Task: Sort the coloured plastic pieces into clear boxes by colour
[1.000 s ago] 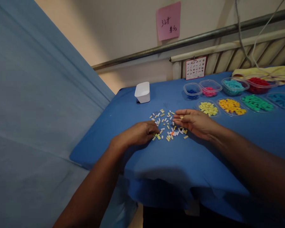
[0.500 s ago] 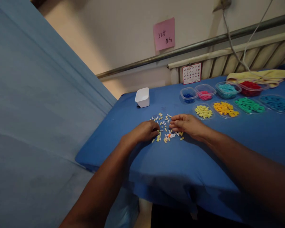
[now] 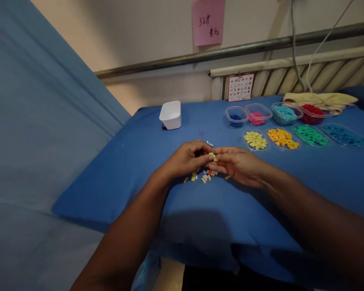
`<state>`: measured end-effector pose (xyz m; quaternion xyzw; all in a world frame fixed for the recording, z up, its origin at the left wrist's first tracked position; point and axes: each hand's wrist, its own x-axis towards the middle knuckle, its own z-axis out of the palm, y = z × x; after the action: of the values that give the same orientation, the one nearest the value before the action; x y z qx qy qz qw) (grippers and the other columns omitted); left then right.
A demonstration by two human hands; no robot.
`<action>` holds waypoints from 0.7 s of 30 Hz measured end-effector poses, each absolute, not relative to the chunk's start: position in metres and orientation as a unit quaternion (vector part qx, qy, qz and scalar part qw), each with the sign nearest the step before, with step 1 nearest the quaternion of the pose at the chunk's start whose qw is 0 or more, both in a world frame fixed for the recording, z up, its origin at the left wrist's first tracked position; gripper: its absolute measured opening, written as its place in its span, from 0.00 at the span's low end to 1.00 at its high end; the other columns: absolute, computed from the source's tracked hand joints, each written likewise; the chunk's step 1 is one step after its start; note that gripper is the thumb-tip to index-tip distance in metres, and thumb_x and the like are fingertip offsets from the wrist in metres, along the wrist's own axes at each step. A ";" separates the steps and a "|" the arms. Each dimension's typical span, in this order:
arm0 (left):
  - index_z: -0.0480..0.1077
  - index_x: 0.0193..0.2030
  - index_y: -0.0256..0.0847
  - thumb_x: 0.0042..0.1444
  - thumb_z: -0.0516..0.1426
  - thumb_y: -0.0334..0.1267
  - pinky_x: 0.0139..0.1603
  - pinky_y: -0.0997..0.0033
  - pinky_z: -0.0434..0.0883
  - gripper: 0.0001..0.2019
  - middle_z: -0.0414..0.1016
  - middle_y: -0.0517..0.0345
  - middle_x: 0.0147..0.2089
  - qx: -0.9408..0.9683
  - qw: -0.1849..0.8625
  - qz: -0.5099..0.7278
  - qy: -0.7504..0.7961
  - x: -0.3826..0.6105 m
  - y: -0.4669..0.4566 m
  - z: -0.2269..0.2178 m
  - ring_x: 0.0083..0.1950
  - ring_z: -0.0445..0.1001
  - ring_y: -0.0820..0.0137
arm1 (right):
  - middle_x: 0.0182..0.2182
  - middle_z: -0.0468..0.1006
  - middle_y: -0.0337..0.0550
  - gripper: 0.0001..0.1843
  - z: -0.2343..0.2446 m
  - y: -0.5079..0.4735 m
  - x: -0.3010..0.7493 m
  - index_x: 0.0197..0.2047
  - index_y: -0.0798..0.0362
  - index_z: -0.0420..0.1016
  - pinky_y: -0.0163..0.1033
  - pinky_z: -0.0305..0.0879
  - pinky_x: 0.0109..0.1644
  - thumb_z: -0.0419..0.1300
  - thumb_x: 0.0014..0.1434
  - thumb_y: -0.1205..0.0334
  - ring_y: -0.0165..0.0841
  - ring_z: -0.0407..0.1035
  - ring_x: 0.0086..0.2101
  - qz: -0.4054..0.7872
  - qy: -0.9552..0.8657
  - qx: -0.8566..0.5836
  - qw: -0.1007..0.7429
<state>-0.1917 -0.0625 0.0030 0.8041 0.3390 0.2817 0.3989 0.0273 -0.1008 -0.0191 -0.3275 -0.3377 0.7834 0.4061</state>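
Note:
My left hand (image 3: 190, 158) is closed, thumb and fingers pinching small pale yellow pieces (image 3: 213, 156) that look like toy building bricks. Against them rests my right hand (image 3: 238, 165), its palm turned inward and its fingers stretched out and touching the left fingertips. Beneath both hands, loose white and yellow bricks (image 3: 204, 178) lie scattered on the blue table cover (image 3: 194, 218), with one orange brick (image 3: 210, 172) among them. A few white bricks (image 3: 210, 143) show just beyond the left hand. Part of the pile is hidden under the hands.
A white tub (image 3: 171, 116) stands at the back left. Clear boxes on the right hold sorted pieces: dark blue (image 3: 235, 119), pink (image 3: 257, 118), turquoise (image 3: 285, 113), red (image 3: 312, 112), yellow (image 3: 255, 140), orange (image 3: 281, 138), green (image 3: 311, 135) and blue (image 3: 342, 134). Behind them lies a yellow cloth (image 3: 321, 99).
My hands have come together over the pile, and my left hand now holds yellow pieces up at my right fingers. The view has shifted slightly.

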 end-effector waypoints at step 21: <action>0.81 0.56 0.43 0.75 0.59 0.37 0.56 0.60 0.78 0.10 0.84 0.51 0.49 0.873 0.188 0.356 0.277 -0.193 -0.069 -0.007 0.51 0.82 0.65 | 0.46 0.89 0.46 0.13 -0.022 -0.090 0.033 0.46 0.52 0.87 0.33 0.82 0.56 0.78 0.57 0.68 0.31 0.84 0.44 0.743 -0.337 -0.362 0.450</action>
<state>-0.1930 -0.0688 -0.0068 0.8728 0.2767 0.3556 0.1875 0.0330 -0.0899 -0.0224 -0.3623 -0.3372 0.7431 0.4504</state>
